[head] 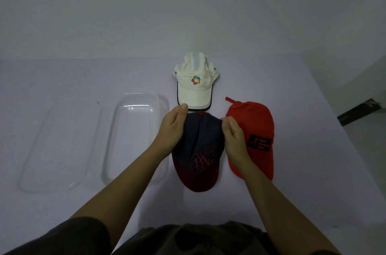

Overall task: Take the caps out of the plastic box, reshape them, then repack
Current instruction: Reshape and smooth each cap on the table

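Observation:
A navy cap with a dark red brim [198, 150] lies on the table in front of me, brim toward me. My left hand [173, 127] holds the crown's left side, thumb on top. My right hand [234, 131] pinches the crown's right rear edge. A white cap with a coloured logo [195, 83] lies beyond it, and a red cap with a black patch [253, 133] lies flat just to the right. The clear plastic box [117, 146] stands open to the left with nothing visible inside.
The box's clear lid [56, 146] lies flat left of the box. The white table [313, 171] runs to an edge at the right, with floor and a dark strip [359, 110] beyond. A plain wall stands behind.

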